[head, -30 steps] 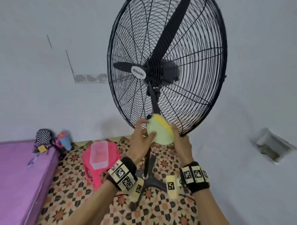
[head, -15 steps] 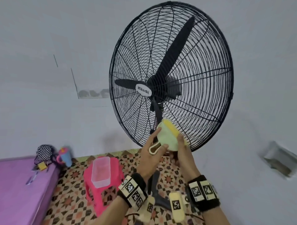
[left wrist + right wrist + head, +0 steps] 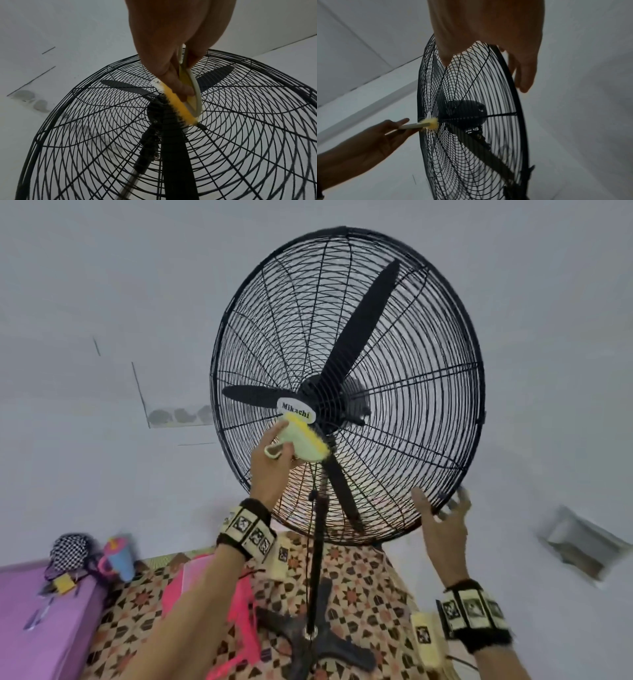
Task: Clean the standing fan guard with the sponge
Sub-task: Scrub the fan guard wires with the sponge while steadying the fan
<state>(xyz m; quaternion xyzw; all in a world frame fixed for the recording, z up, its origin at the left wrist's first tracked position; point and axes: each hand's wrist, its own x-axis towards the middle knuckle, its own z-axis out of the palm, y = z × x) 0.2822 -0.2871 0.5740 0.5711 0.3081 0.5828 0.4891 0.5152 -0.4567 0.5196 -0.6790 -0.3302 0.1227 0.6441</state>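
Observation:
The black wire fan guard (image 3: 394,354) fills the middle of the head view on its pole. My left hand (image 3: 274,460) grips a pale green sponge (image 3: 303,443) and presses its yellow scrub face on the guard just below the white hub badge (image 3: 296,414). The left wrist view shows the sponge (image 3: 178,106) edge-on against the wires, pinched between thumb and fingers (image 3: 181,89). My right hand (image 3: 440,508) is spread at the guard's lower right rim. In the right wrist view its thumb lies before the rim (image 3: 518,108) and its fingers (image 3: 525,75) behind it; contact is unclear.
The fan's pole (image 3: 318,542) and cross base (image 3: 308,645) stand on a patterned floor. A pink stool (image 3: 212,594) is left of the base. A purple bed (image 3: 41,628) with a checkered bag (image 3: 70,551) and cup (image 3: 120,559) lies far left. Grey wall behind.
My right hand let go of the sponge and moved right to the guard's lower rim. My left hand carried the sponge up from the lower guard to just under the hub.

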